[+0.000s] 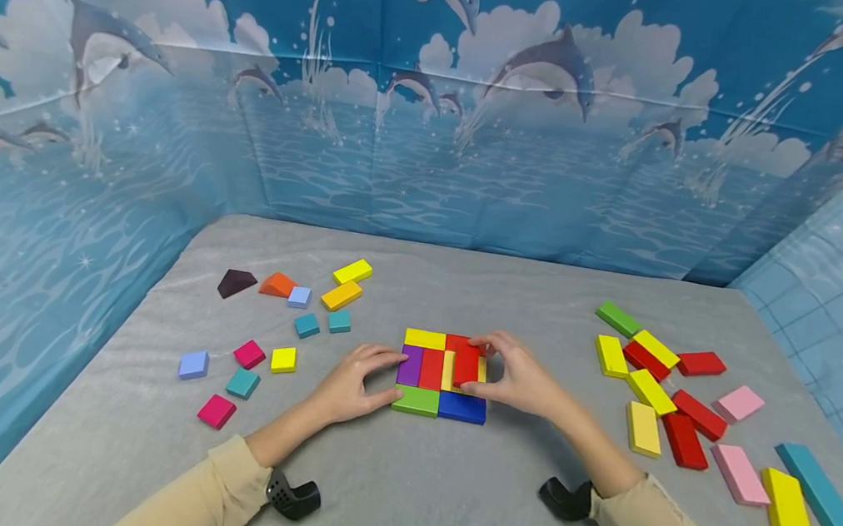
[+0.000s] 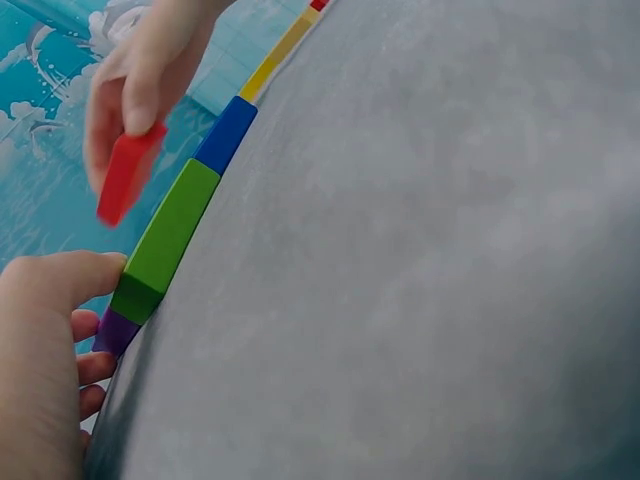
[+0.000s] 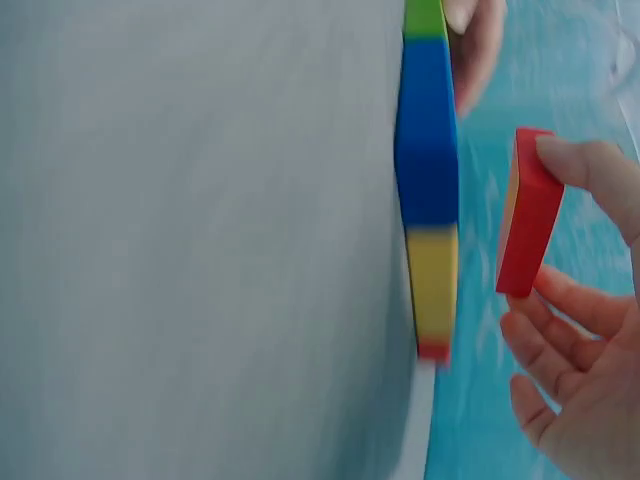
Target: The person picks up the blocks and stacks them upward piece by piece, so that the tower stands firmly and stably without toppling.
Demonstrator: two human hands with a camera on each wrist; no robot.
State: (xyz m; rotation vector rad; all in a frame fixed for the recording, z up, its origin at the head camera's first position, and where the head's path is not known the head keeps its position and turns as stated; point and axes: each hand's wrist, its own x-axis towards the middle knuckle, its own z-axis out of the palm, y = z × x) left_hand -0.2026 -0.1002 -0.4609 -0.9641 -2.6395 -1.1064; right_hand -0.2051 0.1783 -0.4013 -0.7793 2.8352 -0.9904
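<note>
My right hand [image 1: 520, 380] is pinching a red block [image 1: 467, 363], tilted just above the block panel [image 1: 430, 370]! My left hand [image 1: 352, 386], thumb and fingers spread, touches the panel's left edge. Loose blocks [image 1: 242, 383] lie left of the panel, a pink slab [image 1: 741, 475] well to its right.

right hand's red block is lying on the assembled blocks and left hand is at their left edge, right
No: the right wrist view shows the right hand holding the red block clear above the assembled blocks. The left hand is at that edge.
</note>
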